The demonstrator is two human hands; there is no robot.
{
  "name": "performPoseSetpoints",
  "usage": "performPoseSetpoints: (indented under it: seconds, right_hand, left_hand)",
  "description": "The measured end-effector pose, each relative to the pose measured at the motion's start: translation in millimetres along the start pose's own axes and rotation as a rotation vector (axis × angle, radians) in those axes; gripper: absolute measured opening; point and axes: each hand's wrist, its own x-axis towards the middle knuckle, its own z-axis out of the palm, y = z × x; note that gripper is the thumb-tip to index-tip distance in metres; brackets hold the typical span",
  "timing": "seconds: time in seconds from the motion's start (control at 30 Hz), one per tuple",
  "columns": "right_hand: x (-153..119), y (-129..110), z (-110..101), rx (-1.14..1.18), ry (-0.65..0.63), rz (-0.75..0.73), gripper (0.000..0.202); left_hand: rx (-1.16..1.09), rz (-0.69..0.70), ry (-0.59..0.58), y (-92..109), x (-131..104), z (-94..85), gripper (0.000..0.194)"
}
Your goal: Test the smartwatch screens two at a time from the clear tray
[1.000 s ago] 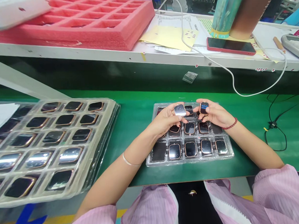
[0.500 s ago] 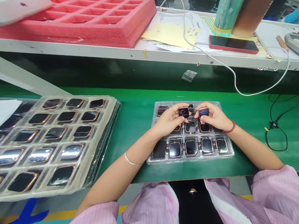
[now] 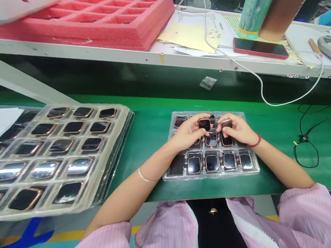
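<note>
My left hand is closed round a square smartwatch with a gold-coloured rim, its dark screen facing me with faint marks on it. In my right hand is a second smartwatch of the same kind, and the thumb lies over the lower part of its screen. Both hands are raised over a clear plastic tray. Several more watches, such as one watch in the front row, lie face up in its pockets. The hands hide part of the back rows.
Stacked trays of watches stand at the left, partly under a white sheet. Above, a shelf holds red foam, papers, a phone and bottles. A white cable hangs down; a black cable lies at the right.
The blue lines on the right-hand watch's screen no longer show; my right thumb has moved up onto that screen. Both hands keep hold of their watches in nearly the same place.
</note>
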Motion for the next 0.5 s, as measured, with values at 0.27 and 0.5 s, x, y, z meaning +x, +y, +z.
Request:
performPoseSetpoints:
  seconds: [0.27,0.5]
  right_hand:
    - [0.5,-2.6,0.7,-0.014,-0.023,-0.031,0.026]
    - [0.0,-0.8,-0.5,-0.031,-0.034,-0.037,0.025]
  left_hand:
    - [0.019,-0.011,0.001,1.3,-0.9,-0.2,0.053]
    - [0.034,-0.008,-0.003,2.8,-0.5,0.4,0.049]
